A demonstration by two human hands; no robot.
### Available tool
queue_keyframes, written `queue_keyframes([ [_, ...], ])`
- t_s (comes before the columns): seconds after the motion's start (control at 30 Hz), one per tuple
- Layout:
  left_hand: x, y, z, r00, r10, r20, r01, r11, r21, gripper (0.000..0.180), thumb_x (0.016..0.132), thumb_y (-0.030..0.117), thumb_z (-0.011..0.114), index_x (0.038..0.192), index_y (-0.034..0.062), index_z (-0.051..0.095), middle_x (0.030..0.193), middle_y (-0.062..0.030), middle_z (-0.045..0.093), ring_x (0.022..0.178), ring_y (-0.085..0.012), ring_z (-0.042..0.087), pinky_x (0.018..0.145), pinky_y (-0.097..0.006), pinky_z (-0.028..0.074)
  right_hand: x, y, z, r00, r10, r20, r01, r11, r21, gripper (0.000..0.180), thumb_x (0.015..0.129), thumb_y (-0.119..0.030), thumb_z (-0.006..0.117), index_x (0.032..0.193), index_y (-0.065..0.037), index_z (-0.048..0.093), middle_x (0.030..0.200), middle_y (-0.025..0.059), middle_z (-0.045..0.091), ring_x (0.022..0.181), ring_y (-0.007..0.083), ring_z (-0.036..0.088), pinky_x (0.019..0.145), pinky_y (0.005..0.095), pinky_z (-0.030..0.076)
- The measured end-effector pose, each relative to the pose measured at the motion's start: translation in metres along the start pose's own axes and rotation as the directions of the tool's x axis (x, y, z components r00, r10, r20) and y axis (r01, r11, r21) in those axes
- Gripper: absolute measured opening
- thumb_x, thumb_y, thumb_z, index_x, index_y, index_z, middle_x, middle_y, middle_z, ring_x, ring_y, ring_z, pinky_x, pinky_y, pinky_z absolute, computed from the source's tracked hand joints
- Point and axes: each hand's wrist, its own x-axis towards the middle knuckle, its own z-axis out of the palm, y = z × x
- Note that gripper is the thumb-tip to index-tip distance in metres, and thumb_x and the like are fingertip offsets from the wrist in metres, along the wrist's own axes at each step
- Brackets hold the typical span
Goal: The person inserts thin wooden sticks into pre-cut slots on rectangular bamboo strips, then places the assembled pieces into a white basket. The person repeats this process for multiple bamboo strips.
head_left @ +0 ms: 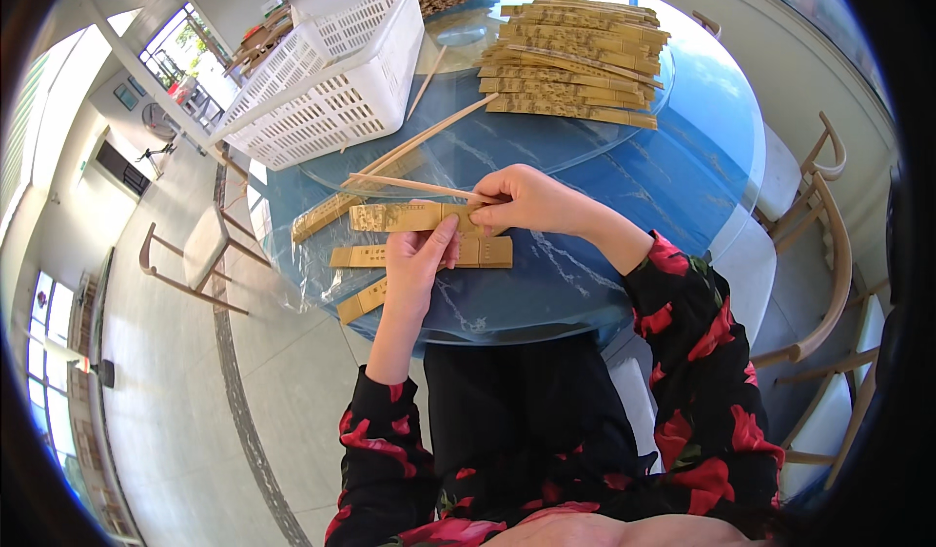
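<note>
A white basket (327,69) stood at the table's (682,157) far left. The left hand (417,259) pinched a paper sleeve (405,217), its length running left to right. The right hand (526,199) gripped chopsticks (409,186), seemingly sliding them leftward into the sleeve's right end. Filled sleeves (575,59) were stacked beyond.

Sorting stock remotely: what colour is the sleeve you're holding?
Golden-tan sleeve with faint darker print, head view.
</note>
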Motion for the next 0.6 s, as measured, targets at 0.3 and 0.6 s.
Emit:
queue_keyframes([
  [0.3, -0.003, 0.011, 0.006, 0.996, -0.085, 0.019, 0.082, 0.992, 0.099, 0.014, 0.101, 0.011, 0.068, 0.091, 0.0024, 0.064, 0.076, -0.0024, 0.065, 0.053, -0.0063, 0.053, 0.047, -0.021, 0.039, 0.0, 0.001, 0.002, 0.989, -0.031, -0.143, 0.012, 0.991, -0.134, 0.018, 0.094, -0.014, 0.067, 0.1, 0.003, 0.072, 0.079, 0.0054, 0.072, 0.073, 0.0124, 0.065, 0.07, 0.029, 0.05],
  [0.6, 0.008, 0.022, 0.016, 0.682, 0.63, 0.372, -0.539, 0.09, 0.837, 0.038, 0.075, 0.011, 0.085, 0.11, 0.0074, 0.071, 0.103, -0.0056, 0.069, 0.106, -0.0279, 0.064, 0.096, -0.042, 0.049, 0.002, 0.011, -0.006, 0.979, 0.013, -0.201, -0.064, 0.966, -0.25, 0.022, 0.089, -0.02, 0.068, 0.095, 0.001, 0.074, 0.077, 0.0091, 0.074, 0.071, 0.0196, 0.069, 0.068, 0.0337, 0.051],
])
